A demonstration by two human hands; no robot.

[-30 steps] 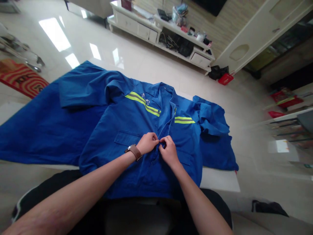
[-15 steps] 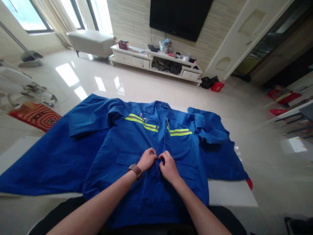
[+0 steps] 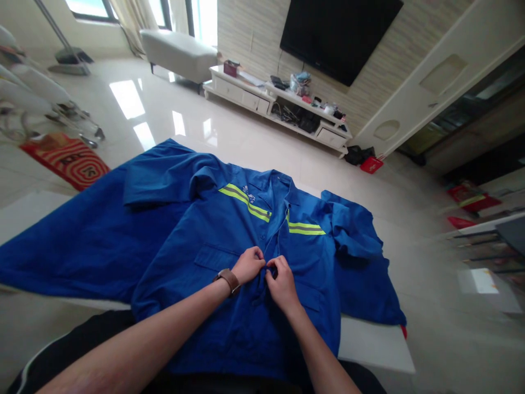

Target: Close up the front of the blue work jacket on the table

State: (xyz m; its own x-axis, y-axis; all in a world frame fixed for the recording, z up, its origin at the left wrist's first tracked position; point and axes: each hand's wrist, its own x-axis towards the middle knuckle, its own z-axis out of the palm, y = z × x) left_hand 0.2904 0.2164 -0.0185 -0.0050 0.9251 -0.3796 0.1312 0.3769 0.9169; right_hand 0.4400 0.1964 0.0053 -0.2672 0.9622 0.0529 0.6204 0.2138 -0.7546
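A blue work jacket (image 3: pixel 172 257) with yellow-and-grey reflective stripes lies front up, its collar pointing away from me. My left hand (image 3: pixel 249 265), with a brown-strapped watch (image 3: pixel 228 280) on the wrist, pinches the front placket at mid-chest. Close beside it, my right hand (image 3: pixel 281 281) pinches the other front edge. The fingertips of both hands nearly meet, and what lies between them is too small to make out. Above the hands the front hangs apart, with buttons showing along the left side. Beneath the jacket, more blue cloth (image 3: pixel 82 241) spreads to both sides.
A white table (image 3: pixel 369 342) bears the clothing. Beyond it are a white TV cabinet (image 3: pixel 240 96) with small items, a television (image 3: pixel 336 38) and a grey bench (image 3: pixel 180 57). A red patterned bag (image 3: pixel 69 161) stands at the left, near a white rack-like object (image 3: pixel 36 82).
The camera view has tilted and shifted, so the room appears turned. Both hands keep their pinch at the same spot on the jacket front, with hardly any movement.
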